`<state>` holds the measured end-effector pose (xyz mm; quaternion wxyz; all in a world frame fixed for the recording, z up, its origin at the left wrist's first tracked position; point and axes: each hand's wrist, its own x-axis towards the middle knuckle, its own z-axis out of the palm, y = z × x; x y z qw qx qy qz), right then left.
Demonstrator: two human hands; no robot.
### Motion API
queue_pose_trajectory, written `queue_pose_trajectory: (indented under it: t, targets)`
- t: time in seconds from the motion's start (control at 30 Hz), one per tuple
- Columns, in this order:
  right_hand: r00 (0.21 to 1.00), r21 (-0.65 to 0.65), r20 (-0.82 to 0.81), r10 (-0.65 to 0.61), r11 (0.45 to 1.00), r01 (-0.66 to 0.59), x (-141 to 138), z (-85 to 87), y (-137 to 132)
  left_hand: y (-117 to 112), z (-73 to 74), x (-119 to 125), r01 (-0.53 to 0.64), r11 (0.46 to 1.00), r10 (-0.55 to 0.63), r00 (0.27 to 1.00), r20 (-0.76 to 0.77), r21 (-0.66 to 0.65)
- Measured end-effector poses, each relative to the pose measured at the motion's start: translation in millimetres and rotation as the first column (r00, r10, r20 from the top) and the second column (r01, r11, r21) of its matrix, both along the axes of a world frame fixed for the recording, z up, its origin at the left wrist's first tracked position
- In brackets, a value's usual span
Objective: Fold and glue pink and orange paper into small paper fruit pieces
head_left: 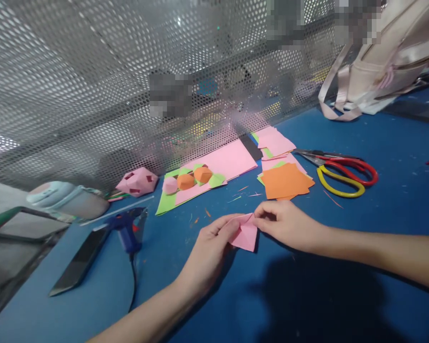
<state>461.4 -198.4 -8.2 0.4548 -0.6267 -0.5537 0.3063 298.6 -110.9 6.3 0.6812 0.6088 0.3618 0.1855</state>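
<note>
Pink folded paper (246,234) sits at the lower centre of the frame, just above the blue tabletop (361,305). I see it pinched between both hands: the left hand (209,247) grasps its left edge with thumb and fingers, and the right hand (288,223) grips its upper right corner. Just beyond the right hand lies a stack of orange paper squares (286,181), with red-and-yellow scissors (343,174) to their right. Left of centre, a blue glue gun (127,231) lies beside a dark phone (79,261). A pale backpack (389,57) stands at upper right.
</note>
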Motion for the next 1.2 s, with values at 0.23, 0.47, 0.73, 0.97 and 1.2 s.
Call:
queue_pose_trajectory:
  t: [0.23, 0.47, 0.73, 0.97, 1.2]
  targets:
    - [0.999, 0.006, -0.040, 0.019, 1.000, -0.018, 2, -8.2, 3, 8, 9.9, 9, 0.127, 0.956, -0.078, 0.979, -0.186, 0.266]
    - [0.989, 0.040, -0.148, 0.005, 0.999, 0.001, -1, -8.1, 7, 13, 6.2, 14, 0.115, 0.923, -0.043, 0.980, -0.197, 0.368]
    - [0.974, 0.019, -0.227, 0.010, 1.000, -0.006, -5, -9.0, 7, 15, -4.8, 7, 0.062, 0.995, -0.056, 0.996, -0.074, 0.072]
    - [0.993, 0.069, -0.121, -0.008, 0.997, 0.017, -7, -15.8, 7, 10, -8.5, 6, 0.145, 0.801, -0.040, 0.981, -0.190, 0.580]
    - [0.969, 0.137, 0.239, -0.063, 0.990, 0.031, -9, -18.0, 4, 8, -10.8, 1, 0.109, 0.470, -0.051, 0.994, -0.096, 0.876]
